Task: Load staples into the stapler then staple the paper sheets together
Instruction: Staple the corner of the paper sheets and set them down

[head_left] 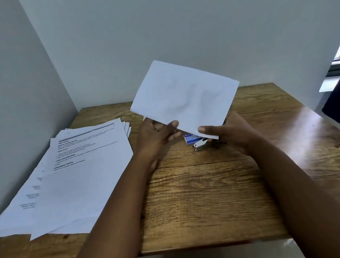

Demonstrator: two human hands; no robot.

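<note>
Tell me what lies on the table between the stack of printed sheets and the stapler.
Head view: only bare wood of the table, crossed above by the left hand, separates the printed sheets from the stapler.

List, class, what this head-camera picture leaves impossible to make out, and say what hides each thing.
1. Stapler: mostly hidden behind the right hand; whether it is loaded cannot be told.
2. Staple box: partly covered by the held paper sheets; label too small to read.
3. Held paper sheets: how many, or whether stapled, is unclear; both hands, left hand included, cover the lower edge.
4. Paper pile: small print blurred.
</note>
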